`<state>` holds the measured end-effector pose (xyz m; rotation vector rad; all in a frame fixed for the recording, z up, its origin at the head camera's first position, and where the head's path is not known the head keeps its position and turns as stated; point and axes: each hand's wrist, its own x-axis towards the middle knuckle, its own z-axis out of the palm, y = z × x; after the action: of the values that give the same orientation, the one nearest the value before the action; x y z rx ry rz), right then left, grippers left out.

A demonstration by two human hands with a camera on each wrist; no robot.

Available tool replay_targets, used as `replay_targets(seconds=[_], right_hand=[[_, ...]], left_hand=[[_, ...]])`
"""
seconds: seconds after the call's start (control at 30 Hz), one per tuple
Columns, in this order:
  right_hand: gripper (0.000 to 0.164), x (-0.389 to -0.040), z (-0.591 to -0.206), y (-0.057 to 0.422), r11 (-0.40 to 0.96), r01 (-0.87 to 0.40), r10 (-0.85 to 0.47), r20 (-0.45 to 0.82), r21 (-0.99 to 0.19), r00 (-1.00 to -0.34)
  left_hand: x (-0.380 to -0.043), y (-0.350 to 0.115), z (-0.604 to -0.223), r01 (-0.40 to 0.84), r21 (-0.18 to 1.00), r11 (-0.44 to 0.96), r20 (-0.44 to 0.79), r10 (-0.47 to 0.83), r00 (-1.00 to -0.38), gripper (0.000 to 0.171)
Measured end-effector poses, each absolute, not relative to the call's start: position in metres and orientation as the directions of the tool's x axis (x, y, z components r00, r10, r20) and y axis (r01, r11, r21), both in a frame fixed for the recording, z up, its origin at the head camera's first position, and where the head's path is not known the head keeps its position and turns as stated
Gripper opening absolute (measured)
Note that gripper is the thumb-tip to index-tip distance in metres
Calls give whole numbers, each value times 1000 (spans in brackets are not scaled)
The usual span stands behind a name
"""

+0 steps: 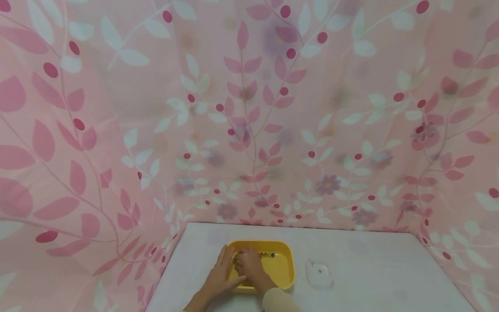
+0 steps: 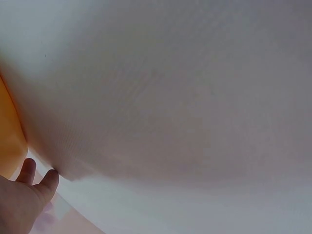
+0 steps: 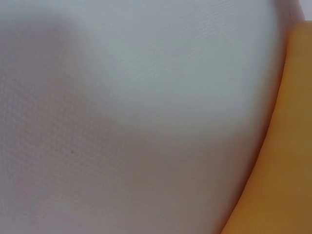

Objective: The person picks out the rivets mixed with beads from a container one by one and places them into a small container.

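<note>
A yellow tray (image 1: 280,273) with rounded corners lies on the white table. Inside it, a row of small shiny round balls like marbles (image 1: 269,255) runs along the upper part. My right hand (image 1: 250,265) reaches into the tray at the left end of that row, fingers bent downward. Its fingertips are hidden, so whether it pinches a ball cannot be seen. Over the tray's left side is my left hand (image 1: 219,277), fingers extended and thumb spread towards the right wrist. In the left wrist view, two fingers of it show beside the tray's yellow wall (image 2: 9,131).
Right of the tray stands a small clear container (image 1: 321,284) with a tiny item or two in it. The white table (image 1: 374,268) meets pink leaf-patterned curtains (image 1: 253,130) at the back and sides. Mostly tabletop and the tray's outer wall (image 3: 282,156) fill the right wrist view.
</note>
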<state>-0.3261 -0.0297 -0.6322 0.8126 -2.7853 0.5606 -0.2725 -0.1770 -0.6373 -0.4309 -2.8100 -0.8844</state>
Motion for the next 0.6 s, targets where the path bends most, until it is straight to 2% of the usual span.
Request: replay_targets(seconds=[0.3,0.6], right_hand=[[20,-326,-631,-33,754,-514,-480,192,-409,-856],[21,-326,-630,-33,734,-471,-461,150,-488,-874]], left_hand=[[-271,-177,-638,324,553,767,240,226,-944,101],[-276,-179,-640,311,562,766,218,226,-949,101]])
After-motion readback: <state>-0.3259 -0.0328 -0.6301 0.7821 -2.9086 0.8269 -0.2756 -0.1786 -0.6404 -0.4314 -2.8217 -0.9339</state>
